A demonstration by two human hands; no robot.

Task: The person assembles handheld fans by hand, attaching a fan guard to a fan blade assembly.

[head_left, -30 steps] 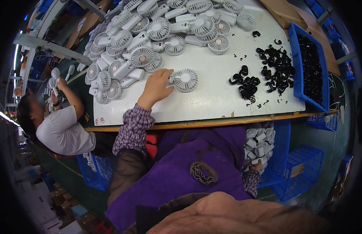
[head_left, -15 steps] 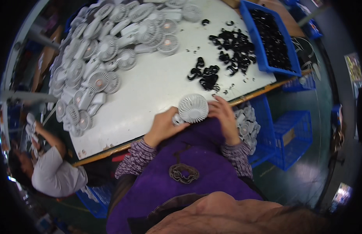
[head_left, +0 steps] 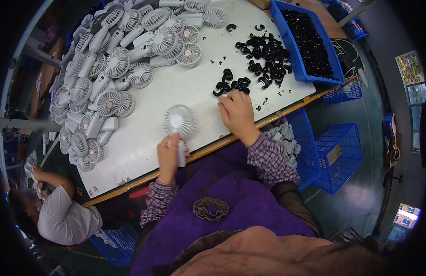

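Observation:
My left hand [head_left: 168, 160] is closed round the grey handle of a small white handheld fan [head_left: 180, 121]. Its round slatted head, slightly blurred, is held over the white table [head_left: 144, 117]. My right hand [head_left: 239, 116] reaches over the table, thumb apart from the bent fingers. Its fingertips are at the near edge of a small cluster of glossy black curved pieces [head_left: 227, 75], and nothing shows in its grip. Farther off lies a larger scatter of the same black pieces [head_left: 268, 57].
Many white and grey fans [head_left: 117, 63] are heaped on the left. A blue tray [head_left: 301, 73] of black pieces stands at the far right. Blue crates [head_left: 344, 154], one holding more fans [head_left: 285, 139], are below the table's right edge. Another person [head_left: 61, 211] works at the left.
My left hand has carried the fan leftward, away from my body, now gripping its handle. My right hand has left the fan and moved forward to the black pieces.

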